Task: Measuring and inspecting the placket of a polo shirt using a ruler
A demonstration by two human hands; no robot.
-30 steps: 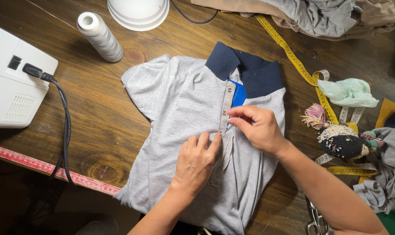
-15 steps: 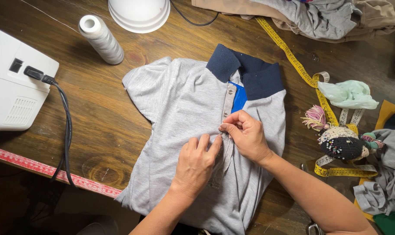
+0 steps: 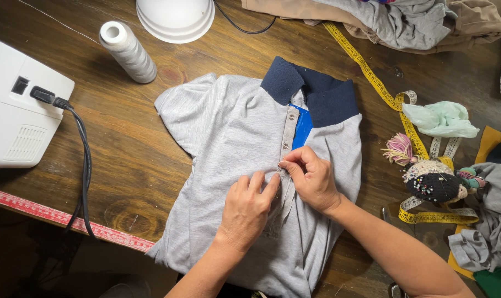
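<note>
A grey polo shirt (image 3: pixel 228 143) with a navy collar lies flat, front up, at the middle of the wooden counter (image 3: pixel 123 143). The left hand (image 3: pixel 249 208) rests palm-down on the shirt front, fingers pressed together beside the button placket (image 3: pixel 288 129). The right hand (image 3: pixel 312 177) touches it, its fingers pinching the placket's lower end.

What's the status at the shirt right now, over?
Left hand flat on grey polo shirt. Right hand pinching button placket. Nothing blocking; tape measure lies aside.
</note>
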